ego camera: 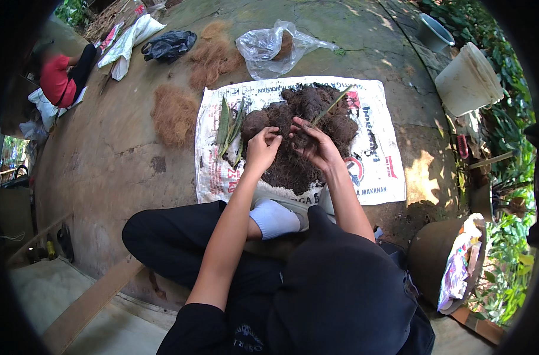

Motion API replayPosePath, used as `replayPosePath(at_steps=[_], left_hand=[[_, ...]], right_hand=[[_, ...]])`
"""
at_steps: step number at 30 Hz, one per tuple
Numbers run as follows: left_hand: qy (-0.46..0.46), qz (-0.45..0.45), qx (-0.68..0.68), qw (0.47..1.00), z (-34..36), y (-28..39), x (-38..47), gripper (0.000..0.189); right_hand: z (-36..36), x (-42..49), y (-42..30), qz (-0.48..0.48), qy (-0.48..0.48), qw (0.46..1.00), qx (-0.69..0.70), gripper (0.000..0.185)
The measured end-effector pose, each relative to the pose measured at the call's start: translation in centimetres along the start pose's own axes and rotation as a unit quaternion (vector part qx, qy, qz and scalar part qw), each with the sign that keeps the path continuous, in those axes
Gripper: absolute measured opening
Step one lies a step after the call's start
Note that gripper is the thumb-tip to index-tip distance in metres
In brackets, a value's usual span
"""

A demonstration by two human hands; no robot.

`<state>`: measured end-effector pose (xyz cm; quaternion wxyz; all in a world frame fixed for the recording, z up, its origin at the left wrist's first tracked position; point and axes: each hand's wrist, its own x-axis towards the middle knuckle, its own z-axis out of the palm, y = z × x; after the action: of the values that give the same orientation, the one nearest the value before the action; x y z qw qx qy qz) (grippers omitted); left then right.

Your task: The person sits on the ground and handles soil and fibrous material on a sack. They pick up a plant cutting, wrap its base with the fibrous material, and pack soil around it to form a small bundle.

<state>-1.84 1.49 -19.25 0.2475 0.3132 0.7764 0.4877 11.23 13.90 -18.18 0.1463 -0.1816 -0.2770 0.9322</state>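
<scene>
My right hand is turned palm-up around a dark, root-filled clump, its fingers soiled. A long narrow green leaf rises beyond that hand and seems to belong to the clump. Just left of it, my left hand has its thumb and fingers bent and slightly apart, with nothing visible between them. Under both hands lies a heap of dark soil and roots on a flattened white printed sack. A round brown lump is beside my left fingers. Several cut green leaves lie at the sack's left.
Brown fibre piles lie left of the sack. Beyond are a clear plastic bag and a black plastic bag. A whitish bucket and a large litter-filled bin stand right. A person in red sits far left.
</scene>
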Motion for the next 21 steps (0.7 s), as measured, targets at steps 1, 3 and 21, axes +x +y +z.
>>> replayPosePath(at_steps=[1, 3, 21], left_hand=[[0.004, 0.005, 0.000, 1.000, 0.0, 0.0, 0.0, 0.029], [0.007, 0.010, 0.002, 1.000, -0.1, 0.2, 0.0, 0.029], [0.010, 0.025, 0.012, 1.000, 0.0, -0.7, 0.3, 0.030]], right_hand=[[0.1, -0.1, 0.1, 0.005, -0.016, 1.000, 0.012, 0.040], [0.0, -0.4, 0.2, 0.012, -0.045, 0.998, 0.036, 0.041], [1.7, 0.2, 1.5, -0.023, 0.124, 0.991, 0.047, 0.044]])
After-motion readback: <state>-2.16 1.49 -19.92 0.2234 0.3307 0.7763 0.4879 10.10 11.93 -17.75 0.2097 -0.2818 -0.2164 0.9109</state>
